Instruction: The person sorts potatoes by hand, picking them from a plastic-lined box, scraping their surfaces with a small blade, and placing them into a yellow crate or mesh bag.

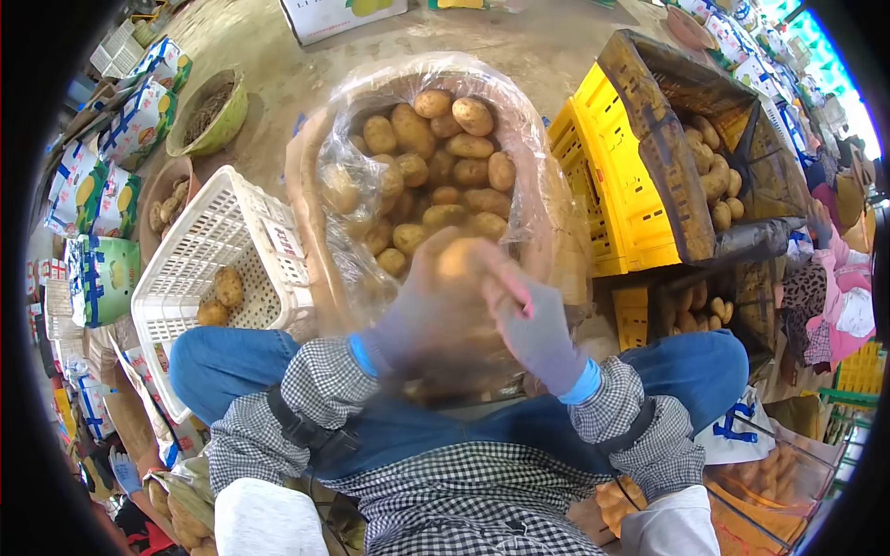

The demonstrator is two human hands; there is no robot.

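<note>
A potato, smeared by motion, is between my two hands over the near end of a lined box. My left hand, in a grey glove with a blue cuff, is closed around it, its fingers blurred. My right hand, gloved alike, stretches its fingers toward the potato, fingertips right at its side and thumb apart. Below and beyond them, many loose potatoes fill the box. Clear plastic film lines the cardboard box and folds over its rim.
To the left, a white plastic basket holds a few potatoes. On the right stands a yellow crate with a dark, dirty lining and potatoes inside. A green tub sits farther left near printed cartons. Another person's pink sleeve shows at far right.
</note>
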